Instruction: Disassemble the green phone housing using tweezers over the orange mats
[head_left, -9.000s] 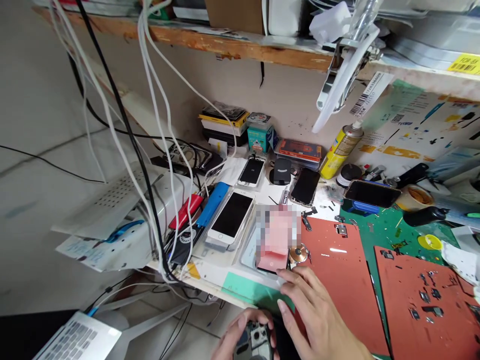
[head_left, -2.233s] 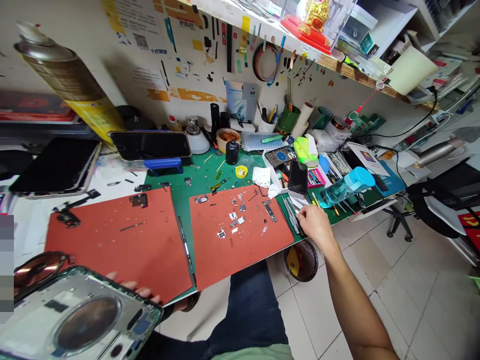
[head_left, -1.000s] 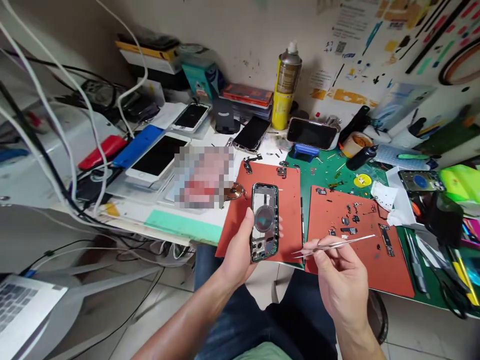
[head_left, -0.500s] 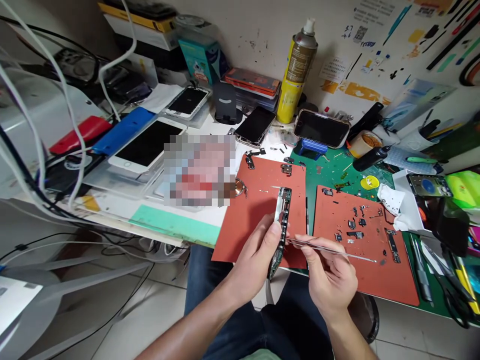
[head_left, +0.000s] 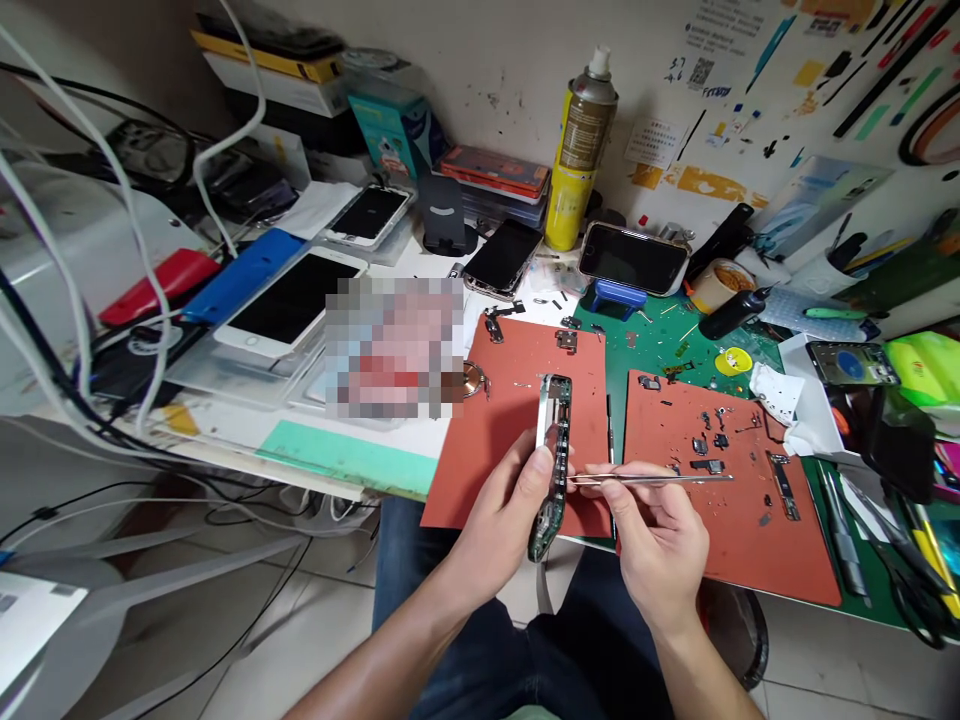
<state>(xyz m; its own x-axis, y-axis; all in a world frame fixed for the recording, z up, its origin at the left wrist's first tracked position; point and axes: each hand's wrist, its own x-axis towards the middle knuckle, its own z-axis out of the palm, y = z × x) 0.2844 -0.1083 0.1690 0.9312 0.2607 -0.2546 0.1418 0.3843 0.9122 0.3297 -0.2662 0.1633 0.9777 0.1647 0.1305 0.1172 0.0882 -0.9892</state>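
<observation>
My left hand point(head_left: 504, 510) is wrapped round an opened phone frame point(head_left: 553, 460), held on edge over the near part of a red-brown mat point(head_left: 480, 450). Its inner parts face right. In my right hand point(head_left: 664, 535) is a pair of metal tweezers point(head_left: 652, 479), pinched between thumb and fingers and lying nearly level. The tips reach the phone frame's inner side; whether they grip anything there is too small to tell. Small phone parts point(head_left: 709, 466) lie scattered on a second red-brown mat point(head_left: 750, 545) to the right.
A yellow spray can point(head_left: 576, 160) stands at the back by the wall. A phone point(head_left: 634, 258) leans on a blue stand point(head_left: 616, 297). White-framed phones point(head_left: 289, 300) lie at the left. Scissors point(head_left: 911, 580) and a screwdriver point(head_left: 840, 535) rest at the right edge. White cables point(head_left: 139, 200) hang at far left.
The phone frame has turned slightly, showing more of its inner side. The tweezers have swung nearer level, still at the frame. The whole view has shifted a little.
</observation>
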